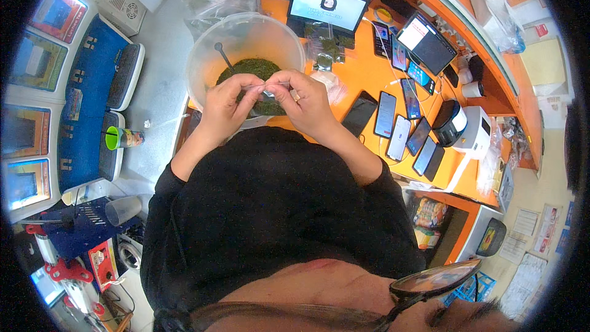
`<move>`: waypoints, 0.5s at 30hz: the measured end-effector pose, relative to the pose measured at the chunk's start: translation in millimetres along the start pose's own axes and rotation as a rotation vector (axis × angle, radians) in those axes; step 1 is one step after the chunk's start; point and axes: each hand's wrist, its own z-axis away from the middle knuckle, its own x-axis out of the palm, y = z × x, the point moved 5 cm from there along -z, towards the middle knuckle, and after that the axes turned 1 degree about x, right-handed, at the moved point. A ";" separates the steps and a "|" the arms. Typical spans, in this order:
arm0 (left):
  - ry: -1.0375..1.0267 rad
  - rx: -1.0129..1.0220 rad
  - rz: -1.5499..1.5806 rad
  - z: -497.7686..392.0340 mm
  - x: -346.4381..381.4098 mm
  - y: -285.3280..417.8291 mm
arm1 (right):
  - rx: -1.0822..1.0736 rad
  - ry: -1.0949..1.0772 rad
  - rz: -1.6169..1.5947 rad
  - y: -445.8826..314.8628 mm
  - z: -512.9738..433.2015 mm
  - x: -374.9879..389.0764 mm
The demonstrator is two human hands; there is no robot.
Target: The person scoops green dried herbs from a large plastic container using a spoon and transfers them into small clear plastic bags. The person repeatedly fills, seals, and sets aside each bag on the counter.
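Observation:
My left hand and my right hand meet in front of me, thumbs and forefingers pinching the top edge of a small clear plastic bag. Most of that bag is hidden by my fingers. Just beyond and below them stands a large translucent plastic tub part-filled with dark green dried flakes. The handle of a black scoop sticks up from the flakes, leaning on the left. Right of the tub lie a heap of clear zip bags with pinkish edges and several small bags of green material.
Behind the filled bags stands a lit screen. Several smartphones and cables cover the orange desk, with a white label printer at right. To the left, a green cup stands on the grey counter beside a drink dispenser.

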 end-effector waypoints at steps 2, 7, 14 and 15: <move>-0.027 0.008 -0.036 0.1 3.0 1.4 | -0.025 0.002 0.010 1.5 2.4 -2.3; -0.081 0.115 -0.209 -5.4 10.1 12.1 | 0.057 -0.006 -0.100 11.6 11.1 -15.8; 0.193 -0.096 -0.224 1.5 -2.3 -2.9 | 0.231 0.244 -0.060 44.5 21.8 -70.5; 0.246 -0.100 -0.152 4.6 -6.7 -7.9 | 0.326 0.335 -0.099 61.3 24.5 -80.4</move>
